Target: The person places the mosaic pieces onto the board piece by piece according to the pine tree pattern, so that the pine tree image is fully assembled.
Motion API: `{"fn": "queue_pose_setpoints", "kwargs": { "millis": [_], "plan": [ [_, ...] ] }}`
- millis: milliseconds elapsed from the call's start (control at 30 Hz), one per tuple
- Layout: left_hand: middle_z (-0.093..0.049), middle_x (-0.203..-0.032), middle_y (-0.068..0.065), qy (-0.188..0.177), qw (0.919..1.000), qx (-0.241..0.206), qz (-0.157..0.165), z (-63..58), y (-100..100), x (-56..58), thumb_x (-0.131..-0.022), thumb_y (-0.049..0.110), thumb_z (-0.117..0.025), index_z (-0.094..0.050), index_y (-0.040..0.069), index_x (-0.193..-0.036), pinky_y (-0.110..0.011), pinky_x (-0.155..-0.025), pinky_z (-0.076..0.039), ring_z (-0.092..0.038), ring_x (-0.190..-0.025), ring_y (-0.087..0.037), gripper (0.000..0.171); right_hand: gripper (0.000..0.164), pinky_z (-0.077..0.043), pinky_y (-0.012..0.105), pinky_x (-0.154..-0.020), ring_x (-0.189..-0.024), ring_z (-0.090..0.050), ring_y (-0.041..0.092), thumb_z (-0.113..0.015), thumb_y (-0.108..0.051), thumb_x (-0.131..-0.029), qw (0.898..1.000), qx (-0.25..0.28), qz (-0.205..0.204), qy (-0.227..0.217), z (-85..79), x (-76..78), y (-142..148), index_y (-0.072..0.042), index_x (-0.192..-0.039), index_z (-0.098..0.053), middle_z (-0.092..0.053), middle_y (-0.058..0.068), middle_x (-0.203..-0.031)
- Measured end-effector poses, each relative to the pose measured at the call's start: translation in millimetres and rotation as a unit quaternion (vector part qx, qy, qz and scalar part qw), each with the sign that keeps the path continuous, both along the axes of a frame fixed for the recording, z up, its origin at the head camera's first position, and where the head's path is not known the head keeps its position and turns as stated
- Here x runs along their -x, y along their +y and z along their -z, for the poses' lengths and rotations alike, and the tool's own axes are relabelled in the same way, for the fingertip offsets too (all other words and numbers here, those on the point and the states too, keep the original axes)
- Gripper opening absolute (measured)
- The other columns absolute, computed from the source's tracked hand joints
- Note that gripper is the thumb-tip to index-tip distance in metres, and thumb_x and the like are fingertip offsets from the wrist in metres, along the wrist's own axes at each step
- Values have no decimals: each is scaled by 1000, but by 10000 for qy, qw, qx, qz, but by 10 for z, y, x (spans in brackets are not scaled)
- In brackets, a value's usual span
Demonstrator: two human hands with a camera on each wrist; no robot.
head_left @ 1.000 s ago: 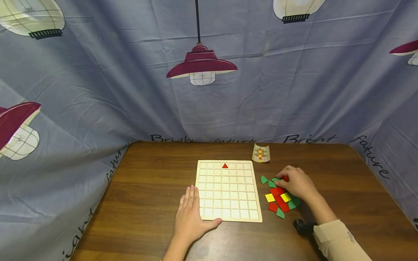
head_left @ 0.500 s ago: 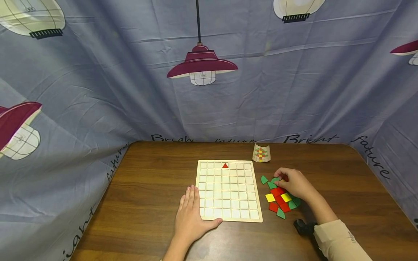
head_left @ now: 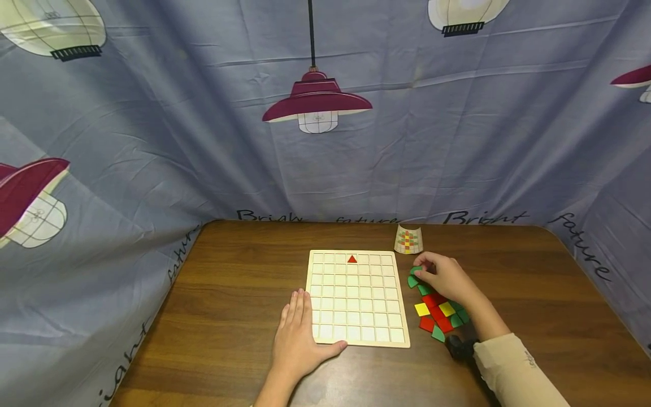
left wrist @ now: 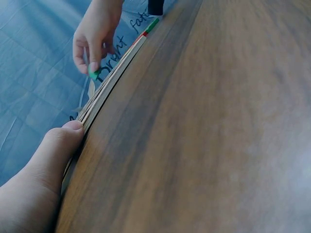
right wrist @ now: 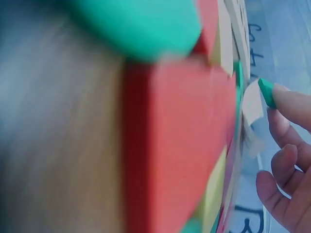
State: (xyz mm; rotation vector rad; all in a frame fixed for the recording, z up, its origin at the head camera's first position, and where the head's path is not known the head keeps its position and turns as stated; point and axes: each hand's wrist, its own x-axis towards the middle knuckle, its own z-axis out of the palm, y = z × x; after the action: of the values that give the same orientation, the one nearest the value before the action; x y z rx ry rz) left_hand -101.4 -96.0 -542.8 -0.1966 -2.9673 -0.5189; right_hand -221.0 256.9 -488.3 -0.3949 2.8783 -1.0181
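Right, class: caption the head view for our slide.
Left hand against the gridded board, right hand pinching a green piece.

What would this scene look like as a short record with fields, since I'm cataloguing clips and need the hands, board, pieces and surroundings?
Left hand: fingers at the board's left edge, thumb at its near edge
Right hand: pinches a green piece
Board: pale, gridded, flat on the table
On board: one red triangle, far row, middle column
Loose pieces: red, yellow and green, right of the board
Card: curved, colored pattern, by the board's far right corner
Backdrop: blue-gray cloth, printed lamps and lettering
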Motion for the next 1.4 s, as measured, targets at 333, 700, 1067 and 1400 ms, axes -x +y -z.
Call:
{"fn": "queue_pose_setpoints", "kwargs": {
  "millis": [333,700,1067,1400],
  "plan": [
    [-19,-166,-13,82,10000,0,46,10,25,-2,-65,95,-50,-20,3,-158,-45,-125,-22,-17,-155,-26,134,12,-44,25,-59,-74,-51,18,-66,-16,-95,9987,259,-225,-371,-80,120,-411,-13,-107,-64,-56,2,-89],
    [-25,-164,-16,320,9995,-54,23,28,0,6,-64,95,-51,-25,0,-156,-48,-123,-25,-21,-153,-29,135,12,-44,29,-55,-64,-47,17,-66,-19,-96,9953,651,-512,-509,-189,330,-954,-15,-107,-65,-61,4,-95],
    [-26,-163,-15,333,9994,-51,29,2,13,6,-65,94,-53,-26,0,-156,-47,-122,-26,-23,-153,-29,133,11,-46,31,-64,-74,-53,19,-68,-20,-95,9948,434,-564,-729,-178,388,-1391,-18,-105,-65,-62,0,-93],
    [-28,-162,-17,447,9990,56,41,19,-1,7,-65,94,-51,-27,-1,-155,-47,-122,-28,-25,-152,-29,133,10,-47,29,-70,-74,-53,15,-71,-18,-92,9953,129,-621,-726,-63,398,-1554,-17,-102,-66,-60,-2,-87]
  ]
}}
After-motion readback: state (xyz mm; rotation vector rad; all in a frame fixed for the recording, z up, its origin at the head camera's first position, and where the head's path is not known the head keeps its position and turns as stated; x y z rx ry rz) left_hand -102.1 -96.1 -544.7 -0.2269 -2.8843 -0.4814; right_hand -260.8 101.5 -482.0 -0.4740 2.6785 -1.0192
